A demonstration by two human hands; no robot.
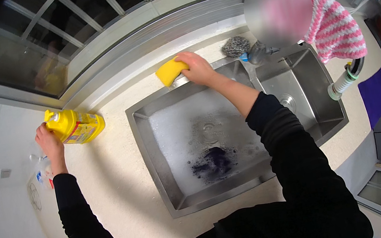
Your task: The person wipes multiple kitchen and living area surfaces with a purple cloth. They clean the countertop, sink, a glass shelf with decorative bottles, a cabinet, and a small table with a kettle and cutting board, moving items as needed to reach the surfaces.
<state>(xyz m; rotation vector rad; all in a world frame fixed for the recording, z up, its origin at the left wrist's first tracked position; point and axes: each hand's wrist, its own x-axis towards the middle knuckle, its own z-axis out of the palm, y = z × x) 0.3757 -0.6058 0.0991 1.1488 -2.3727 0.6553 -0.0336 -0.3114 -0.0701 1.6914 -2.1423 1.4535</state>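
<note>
My left hand (50,142) is at the pump top of a yellow plastic bottle (80,127), which stands on the counter left of the sink. My right hand (195,66) grips a yellow sponge (169,71) by its right end, at the back rim of the large steel sink basin (151,156). Foamy water (178,136) fills part of this basin. A dark purple cloth (217,161) shows through the suds near the front. A steel wool scourer (235,46) lies on the ledge to the right of my right hand.
A smaller basin (279,85) adjoins on the right. Beyond it hang a pink and white striped cloth (337,26) and a ribbed hose end (343,85). A purple cloth (377,95) lies at the counter's right edge. Clear plastic items (44,173) stand beside my left wrist. A window runs behind.
</note>
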